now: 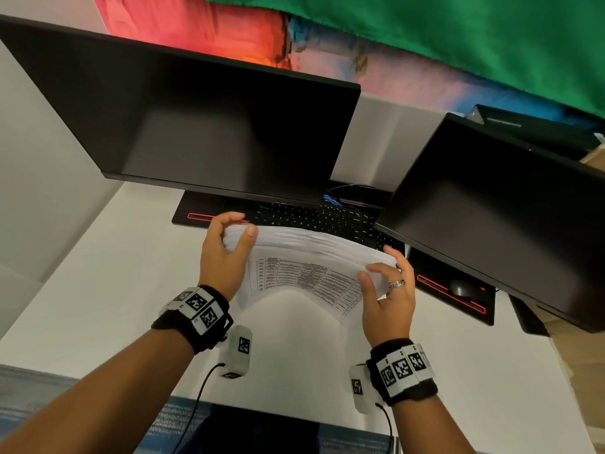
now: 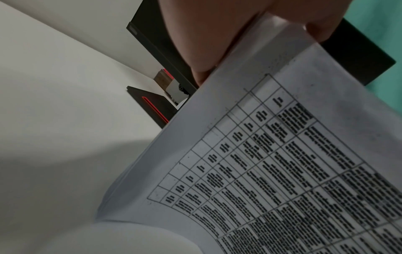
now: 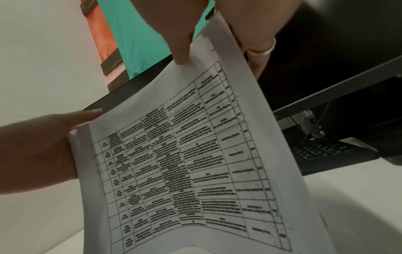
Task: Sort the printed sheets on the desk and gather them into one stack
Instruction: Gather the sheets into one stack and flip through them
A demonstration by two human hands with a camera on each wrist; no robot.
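Both hands held the stack of printed sheets [image 1: 304, 257] upright above the tabletop [image 1: 98, 273]: left hand [image 1: 222, 253] and right hand [image 1: 388, 296] each kept a closed grip on a side edge. Table text unreadable; bare tabletop lay nearer.

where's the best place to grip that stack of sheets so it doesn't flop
By its two short ends, one hand from each side, as the left hand and right hand grip it now. The stack of sheets stands on its long edge on the desk and bows in the middle, so one-sided holds would likely sag.
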